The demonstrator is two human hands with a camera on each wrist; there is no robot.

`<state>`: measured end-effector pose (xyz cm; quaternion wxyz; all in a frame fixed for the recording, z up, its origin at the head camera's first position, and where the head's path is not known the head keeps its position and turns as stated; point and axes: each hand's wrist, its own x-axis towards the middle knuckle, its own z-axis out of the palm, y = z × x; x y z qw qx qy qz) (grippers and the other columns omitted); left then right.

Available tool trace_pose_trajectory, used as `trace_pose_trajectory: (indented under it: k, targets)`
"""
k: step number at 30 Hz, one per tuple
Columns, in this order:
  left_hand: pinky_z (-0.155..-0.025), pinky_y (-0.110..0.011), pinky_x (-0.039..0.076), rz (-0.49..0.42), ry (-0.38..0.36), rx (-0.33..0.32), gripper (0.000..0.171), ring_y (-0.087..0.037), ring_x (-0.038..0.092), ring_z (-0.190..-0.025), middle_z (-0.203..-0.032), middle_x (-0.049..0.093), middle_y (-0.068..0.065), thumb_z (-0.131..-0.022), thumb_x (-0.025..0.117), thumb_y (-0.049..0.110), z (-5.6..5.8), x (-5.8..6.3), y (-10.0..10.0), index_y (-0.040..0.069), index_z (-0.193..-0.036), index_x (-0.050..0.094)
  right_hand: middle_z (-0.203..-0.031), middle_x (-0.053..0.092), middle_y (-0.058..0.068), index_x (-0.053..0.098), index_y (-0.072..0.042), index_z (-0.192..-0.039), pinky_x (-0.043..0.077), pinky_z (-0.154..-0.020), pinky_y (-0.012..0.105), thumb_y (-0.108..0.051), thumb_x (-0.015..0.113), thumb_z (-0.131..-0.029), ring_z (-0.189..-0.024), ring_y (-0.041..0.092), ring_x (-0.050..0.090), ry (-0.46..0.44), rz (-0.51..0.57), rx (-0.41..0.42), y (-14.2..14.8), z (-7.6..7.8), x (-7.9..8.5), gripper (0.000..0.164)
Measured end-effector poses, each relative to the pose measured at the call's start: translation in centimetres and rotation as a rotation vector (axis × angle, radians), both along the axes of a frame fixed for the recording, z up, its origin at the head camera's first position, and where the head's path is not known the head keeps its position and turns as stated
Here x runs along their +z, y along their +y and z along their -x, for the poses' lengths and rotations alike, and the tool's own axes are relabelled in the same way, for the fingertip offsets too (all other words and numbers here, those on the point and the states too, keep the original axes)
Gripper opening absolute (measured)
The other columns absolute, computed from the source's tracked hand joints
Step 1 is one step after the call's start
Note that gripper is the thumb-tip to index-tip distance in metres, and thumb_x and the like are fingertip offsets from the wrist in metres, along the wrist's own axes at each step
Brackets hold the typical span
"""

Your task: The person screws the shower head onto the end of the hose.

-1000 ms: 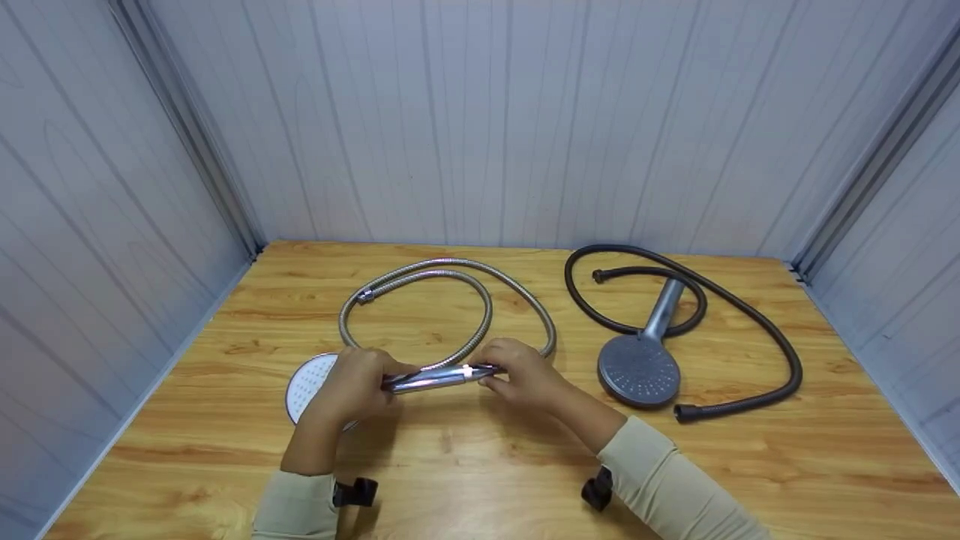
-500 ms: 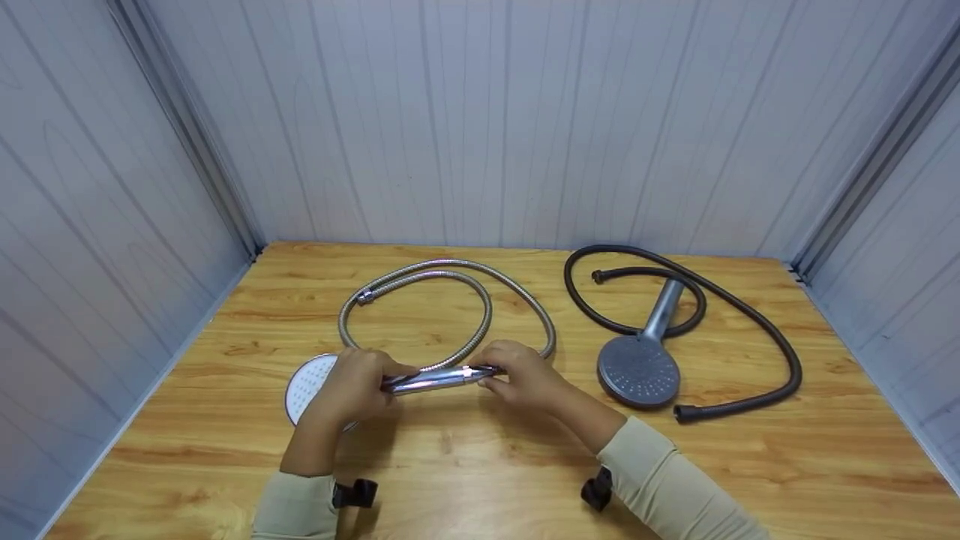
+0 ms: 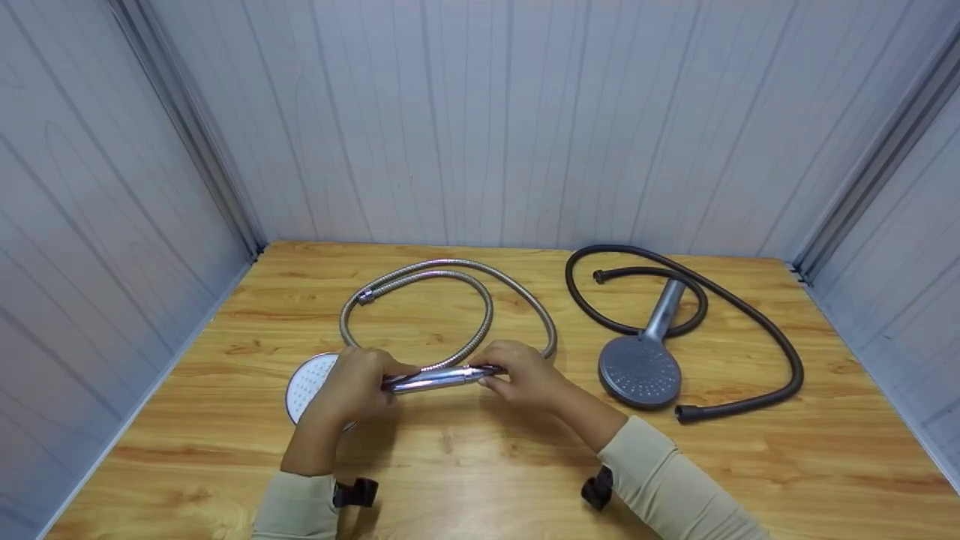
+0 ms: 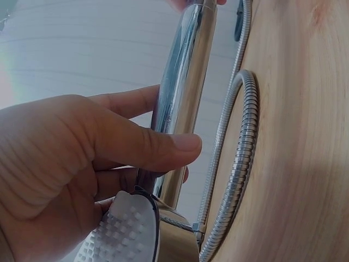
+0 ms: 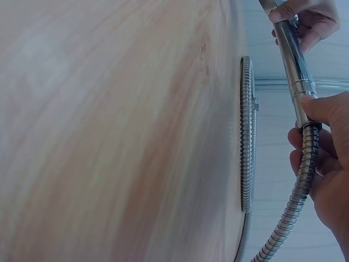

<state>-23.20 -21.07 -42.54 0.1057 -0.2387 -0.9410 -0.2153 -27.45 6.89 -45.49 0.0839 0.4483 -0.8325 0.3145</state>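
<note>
My left hand (image 3: 358, 386) grips the chrome handle of a shower head (image 3: 307, 384) just beside its white nozzle face. In the left wrist view, the thumb (image 4: 169, 150) lies across the handle with fingers behind it. My right hand (image 3: 525, 375) pinches the end fitting of a silver shower hose (image 5: 297, 202) between thumb and fingers. That fitting meets the end of the handle in line, in the right wrist view; how far it is threaded on cannot be seen. The handle is raised above the table, and the hose runs from it in loops behind the hands.
On the right of the wooden table (image 3: 465, 480) lies a grey shower head (image 3: 639, 371), face up. A dark hose (image 3: 780, 345) curls around its handle, both ends loose. The silver hose's other end fitting (image 3: 365, 296) lies at the back left. White panels (image 3: 465, 120) enclose the table.
Both hands stay in nearly the same place, still holding the shower head and the hose end. The light gap at the joint by my right fingers looks smaller than a second ago.
</note>
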Motion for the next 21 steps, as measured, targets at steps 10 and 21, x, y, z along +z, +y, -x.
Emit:
trace_pose_trajectory:
  k: [10,21]
  targets:
    - [-0.057,-0.030,0.030,0.008,0.008,0.005,0.048,-0.009,0.039,-0.054,-0.061,0.055,0.012,-0.063,0.070,-0.009,-0.07,0.22,0.09,0.020,-0.101,0.080,-0.102,0.067,0.005,0.070,-0.005,-0.111,0.051,-0.079,0.031,-0.006,0.070,-0.089,-0.093,0.017,0.062,-0.003,-0.003,0.004,0.01,-0.03,0.16,0.022]
    - [-0.065,-0.034,0.023,0.006,0.074,-0.004,0.048,-0.008,0.038,-0.055,-0.073,0.072,0.006,-0.064,0.070,-0.012,0.03,-0.09,0.10,0.021,-0.098,0.080,-0.101,0.067,0.006,0.069,-0.005,-0.112,0.050,-0.073,0.030,-0.007,0.068,-0.090,-0.086,0.016,0.060,-0.091,-0.050,-0.013,0.02,-0.05,0.53,0.023]
